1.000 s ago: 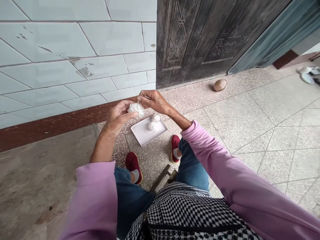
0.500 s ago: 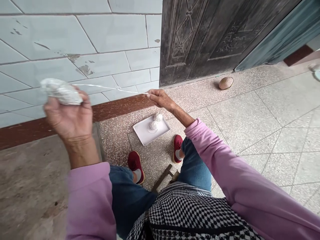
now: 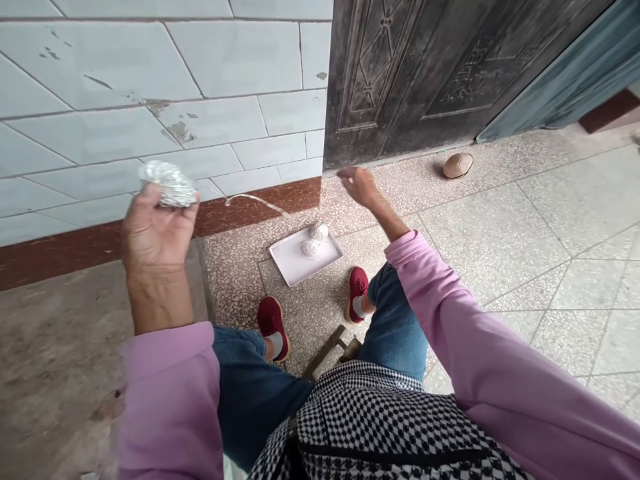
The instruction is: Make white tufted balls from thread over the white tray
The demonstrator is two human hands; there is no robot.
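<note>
My left hand (image 3: 163, 233) is raised at the left, its fingers wrapped round the lower side of a wound ball of white string (image 3: 170, 183). From the ball a loose strand of string (image 3: 257, 199) curves to the right in front of the wall. My right hand (image 3: 359, 185) is raised near the door's foot, fingers bent together and blurred at the tips. Whether the strand reaches those fingertips cannot be made out. On the floor below, a shallow white tray (image 3: 290, 270) holds two more balls of white string (image 3: 311, 249).
A white tiled wall (image 3: 115, 60) with a brown base strip stands ahead, beside a dark carved door (image 3: 400, 73). A brown rounded object (image 3: 457, 165) lies by the door. Between my red shoes (image 3: 273, 323) and my lap is a small wooden frame (image 3: 327, 353).
The strand, taut between my hands before, now hangs slack and curved. My left hand has moved right with the ball; my right hand has moved right and slightly up.
</note>
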